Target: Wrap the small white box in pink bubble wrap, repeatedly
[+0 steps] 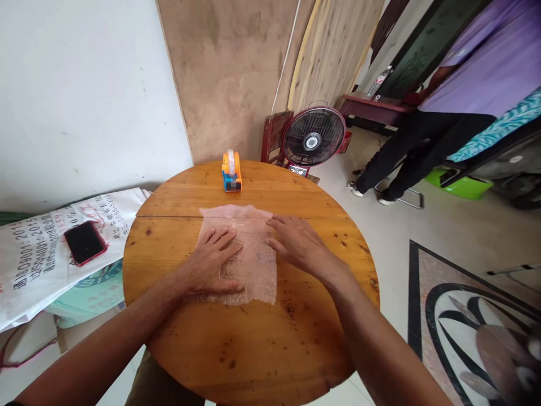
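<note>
A translucent pinkish sheet of bubble wrap (253,265) lies flat on the round wooden table (253,349). My left hand (215,262) rests on its left part, palm down with the fingers spread. At the sheet's upper right edge is my right hand (296,239), its fingers stretched out toward the bubble wrap and its thumb apart from them. Whether the right fingertips press on the sheet or only hover at its edge is hard to tell. Beyond the sheet stands an orange and blue tape dispenser (232,172) with a roll of clear tape.
A phone (85,243) lies on white printed sacks (38,254) left of the table. Behind the table's far right edge stand a fan (313,141) and a wooden chair (274,135). A person in a purple shirt (482,62) stands at the right, near a bottle (379,80).
</note>
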`<action>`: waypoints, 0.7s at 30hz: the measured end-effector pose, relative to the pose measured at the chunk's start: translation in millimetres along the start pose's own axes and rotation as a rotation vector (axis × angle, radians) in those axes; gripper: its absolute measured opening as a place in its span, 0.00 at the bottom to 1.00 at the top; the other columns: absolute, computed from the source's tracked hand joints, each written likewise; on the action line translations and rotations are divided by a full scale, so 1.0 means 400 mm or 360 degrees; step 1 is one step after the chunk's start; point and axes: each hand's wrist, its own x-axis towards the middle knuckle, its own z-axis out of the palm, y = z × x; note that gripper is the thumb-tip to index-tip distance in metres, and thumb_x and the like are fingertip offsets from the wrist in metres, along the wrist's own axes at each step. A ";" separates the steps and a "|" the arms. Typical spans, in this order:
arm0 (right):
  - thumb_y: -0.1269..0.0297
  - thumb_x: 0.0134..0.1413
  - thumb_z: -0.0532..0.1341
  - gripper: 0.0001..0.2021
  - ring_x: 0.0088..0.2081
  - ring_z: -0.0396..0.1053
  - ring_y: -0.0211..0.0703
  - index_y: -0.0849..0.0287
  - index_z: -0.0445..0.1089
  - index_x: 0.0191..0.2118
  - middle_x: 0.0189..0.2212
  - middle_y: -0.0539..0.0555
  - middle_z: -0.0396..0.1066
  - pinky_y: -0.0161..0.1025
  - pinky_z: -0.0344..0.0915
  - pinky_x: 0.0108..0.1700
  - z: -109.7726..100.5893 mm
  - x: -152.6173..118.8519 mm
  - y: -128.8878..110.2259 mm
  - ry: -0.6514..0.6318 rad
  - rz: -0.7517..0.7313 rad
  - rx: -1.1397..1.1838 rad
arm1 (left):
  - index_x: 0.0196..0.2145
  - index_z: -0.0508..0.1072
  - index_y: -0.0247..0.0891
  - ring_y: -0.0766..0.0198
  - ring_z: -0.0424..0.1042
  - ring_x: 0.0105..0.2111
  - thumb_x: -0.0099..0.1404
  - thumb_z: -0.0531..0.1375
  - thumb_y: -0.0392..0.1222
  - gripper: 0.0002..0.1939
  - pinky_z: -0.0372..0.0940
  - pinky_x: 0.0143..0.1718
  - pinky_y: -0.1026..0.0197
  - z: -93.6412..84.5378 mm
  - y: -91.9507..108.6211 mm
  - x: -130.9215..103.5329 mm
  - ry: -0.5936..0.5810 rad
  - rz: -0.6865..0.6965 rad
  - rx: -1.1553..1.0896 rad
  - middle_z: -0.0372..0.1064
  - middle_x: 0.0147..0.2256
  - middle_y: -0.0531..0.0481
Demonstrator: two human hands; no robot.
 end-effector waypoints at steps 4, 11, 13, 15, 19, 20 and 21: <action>0.62 0.53 0.66 0.30 0.58 0.65 0.60 0.60 0.63 0.61 0.57 0.64 0.67 0.52 0.61 0.54 -0.009 -0.068 0.067 -0.0080 0.0127 0.0043 | 0.60 0.68 0.35 0.35 0.51 0.65 0.54 0.61 0.71 0.46 0.42 0.66 0.34 -0.004 0.005 0.003 0.0035 0.0020 0.0008 0.56 0.64 0.32; 0.65 0.55 0.61 0.12 0.40 0.71 0.52 0.58 0.71 0.45 0.40 0.57 0.75 0.43 0.62 0.39 0.045 -0.093 0.112 -0.0039 0.0428 0.0208 | 0.46 0.76 0.36 0.41 0.64 0.54 0.55 0.63 0.67 0.33 0.54 0.61 0.40 -0.030 0.023 0.005 -0.0007 -0.0038 -0.0082 0.70 0.50 0.38; 0.62 0.53 0.62 0.08 0.34 0.70 0.48 0.57 0.71 0.39 0.33 0.53 0.74 0.41 0.61 0.35 0.026 -0.105 0.105 0.0021 0.0454 0.0461 | 0.50 0.73 0.35 0.40 0.63 0.56 0.56 0.63 0.65 0.34 0.54 0.61 0.41 -0.033 0.025 0.004 -0.0019 -0.0051 -0.0093 0.69 0.53 0.37; 0.60 0.52 0.64 0.09 0.32 0.69 0.45 0.55 0.71 0.39 0.31 0.51 0.73 0.40 0.63 0.35 -0.009 -0.127 0.085 0.0007 0.0336 0.0861 | 0.50 0.73 0.34 0.41 0.63 0.55 0.56 0.63 0.65 0.35 0.54 0.60 0.41 -0.032 0.024 0.004 -0.0014 -0.0050 -0.0079 0.69 0.51 0.38; 0.61 0.45 0.69 0.16 0.40 0.72 0.46 0.52 0.73 0.43 0.39 0.51 0.75 0.41 0.67 0.42 -0.065 -0.159 0.000 -0.0326 -0.0245 0.1483 | 0.40 0.77 0.36 0.43 0.64 0.50 0.54 0.62 0.69 0.32 0.56 0.58 0.42 -0.027 0.022 0.007 0.0038 -0.0021 -0.0051 0.70 0.46 0.38; 0.62 0.42 0.71 0.19 0.44 0.72 0.48 0.52 0.73 0.44 0.44 0.51 0.74 0.42 0.68 0.47 -0.067 -0.155 -0.025 -0.0413 -0.0397 0.1503 | 0.39 0.77 0.36 0.44 0.64 0.50 0.54 0.62 0.68 0.31 0.56 0.58 0.42 -0.026 0.023 0.008 0.0061 -0.0023 -0.0052 0.70 0.45 0.39; 0.63 0.40 0.72 0.22 0.49 0.71 0.49 0.52 0.73 0.45 0.49 0.52 0.73 0.43 0.66 0.51 -0.063 -0.145 -0.048 -0.0471 -0.0539 0.1507 | 0.40 0.77 0.37 0.44 0.64 0.50 0.55 0.62 0.67 0.29 0.56 0.58 0.42 -0.025 0.024 0.009 0.0086 -0.0025 -0.0059 0.70 0.46 0.39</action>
